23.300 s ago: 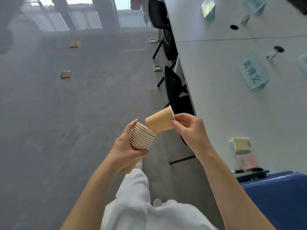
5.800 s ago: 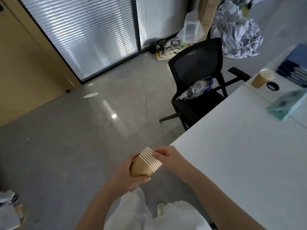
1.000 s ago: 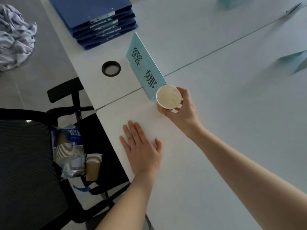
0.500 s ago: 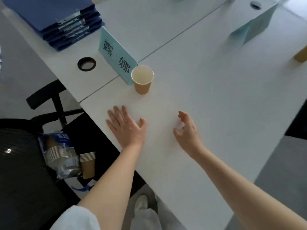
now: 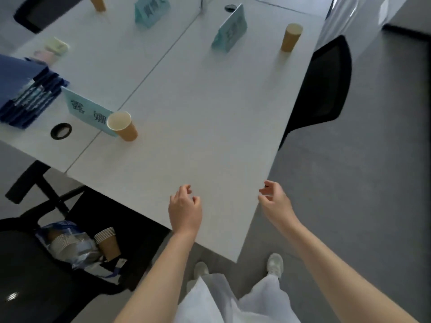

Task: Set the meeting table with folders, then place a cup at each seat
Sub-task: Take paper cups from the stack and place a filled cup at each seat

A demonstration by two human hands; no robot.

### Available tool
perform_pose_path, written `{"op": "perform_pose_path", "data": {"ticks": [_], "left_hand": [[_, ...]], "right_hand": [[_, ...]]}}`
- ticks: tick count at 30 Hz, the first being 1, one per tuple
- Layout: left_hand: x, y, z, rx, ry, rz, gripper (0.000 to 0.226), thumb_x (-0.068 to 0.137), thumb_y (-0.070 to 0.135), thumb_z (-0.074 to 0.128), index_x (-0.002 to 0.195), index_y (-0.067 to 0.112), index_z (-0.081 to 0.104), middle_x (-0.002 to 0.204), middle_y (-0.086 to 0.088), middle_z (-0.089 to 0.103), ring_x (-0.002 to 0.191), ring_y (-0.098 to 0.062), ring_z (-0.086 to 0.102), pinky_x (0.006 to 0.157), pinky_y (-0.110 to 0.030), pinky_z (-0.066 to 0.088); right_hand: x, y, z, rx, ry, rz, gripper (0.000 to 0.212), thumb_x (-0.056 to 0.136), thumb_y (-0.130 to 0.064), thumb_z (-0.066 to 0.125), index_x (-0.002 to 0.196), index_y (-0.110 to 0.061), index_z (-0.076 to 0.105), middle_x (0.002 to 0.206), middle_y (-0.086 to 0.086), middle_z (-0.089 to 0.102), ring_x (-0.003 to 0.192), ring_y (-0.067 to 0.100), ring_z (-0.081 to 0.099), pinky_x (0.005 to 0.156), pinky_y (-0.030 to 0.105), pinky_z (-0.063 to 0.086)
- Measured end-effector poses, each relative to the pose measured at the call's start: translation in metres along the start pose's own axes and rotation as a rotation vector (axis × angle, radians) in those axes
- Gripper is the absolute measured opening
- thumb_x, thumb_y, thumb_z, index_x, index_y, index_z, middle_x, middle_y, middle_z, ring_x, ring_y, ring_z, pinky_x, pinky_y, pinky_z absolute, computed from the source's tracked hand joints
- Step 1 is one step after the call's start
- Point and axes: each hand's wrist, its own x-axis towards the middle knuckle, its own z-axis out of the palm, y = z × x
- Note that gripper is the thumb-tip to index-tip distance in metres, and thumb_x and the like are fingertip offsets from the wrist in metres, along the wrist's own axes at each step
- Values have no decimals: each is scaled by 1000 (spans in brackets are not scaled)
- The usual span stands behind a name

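Note:
A brown paper cup stands upright on the white table beside a pale blue name card. Two more cups stand at other seats: one at the far right, one at the top edge. A pile of blue folders lies at the left. My left hand hovers over the table's near edge, fingers loosely curled, holding nothing. My right hand hangs just past the table's corner, also empty and relaxed.
A stack of spare cups and a plastic bag of cups sit on the black chair at lower left. Another black chair stands at the table's right side. Two more name cards and sticky notes lie farther back.
Both hands have pulled back from the table toward its near edge; the left palm has lifted off the surface. The view has swung right, showing more of the table.

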Motion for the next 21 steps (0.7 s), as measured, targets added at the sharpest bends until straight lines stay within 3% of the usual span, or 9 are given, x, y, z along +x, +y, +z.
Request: {"op": "perform_pose_path", "data": {"ticks": [5,10,15,21], "left_hand": [[-50,78,68,16,-64,85,32,89,10,55,121,11,57,112,-2,66,108,-23,53,87,-36,46],[-102,174,144,-45,-102,140,34,85,7,59,118,10,60,108,-3,68,105,-25,54,89,-35,44],[-128,252,194,-94,-158,200,36,87,10,58,123,18,56,112,3,64,106,-12,50,86,-21,38],[-112,304,215,-82,-172,232,36,90,12,57,125,20,54,111,6,62,101,-6,45,82,-19,35]], "right_hand": [[-6,59,-82,25,8,28,39,91,-10,53,130,-11,47,114,3,60,94,15,58,70,20,46],[9,110,-178,-70,-56,-24,39,91,-13,55,129,-10,47,114,1,57,106,19,58,95,34,47],[42,128,-255,-58,-18,-80,33,91,-12,56,123,-10,52,108,1,60,105,19,60,94,35,48],[86,134,-312,-15,29,-98,29,91,-10,56,119,-8,55,108,6,65,100,18,62,92,33,49]]}}
